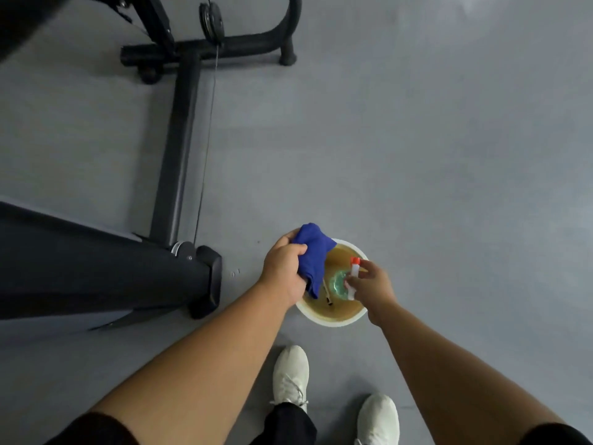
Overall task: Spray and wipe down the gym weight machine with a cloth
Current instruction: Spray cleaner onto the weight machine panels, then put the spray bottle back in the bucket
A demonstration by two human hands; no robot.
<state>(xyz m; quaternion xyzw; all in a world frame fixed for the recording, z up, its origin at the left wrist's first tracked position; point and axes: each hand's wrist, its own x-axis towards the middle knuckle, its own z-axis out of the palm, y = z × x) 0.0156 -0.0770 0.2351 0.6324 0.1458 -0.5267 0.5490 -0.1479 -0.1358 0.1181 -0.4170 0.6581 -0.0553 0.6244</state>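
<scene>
Left hand [284, 263]: grips a bunched blue cloth [313, 258] over the bucket's left rim. Right hand [372, 285]: holds a spray bottle [348, 277], white head with red tip, greenish body, above the bucket [333, 319], white outside, stained brown inside. Black weight machine [176, 149] frame on grey floor [417, 139], left. White shoes [290, 377] below.

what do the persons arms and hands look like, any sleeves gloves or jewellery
Both forearms are bare. The left hand and right hand wear no gloves, and no rings, watch or bands show. Dark short sleeves appear only at the upper arms, at the bottom edge of the head view.
</scene>
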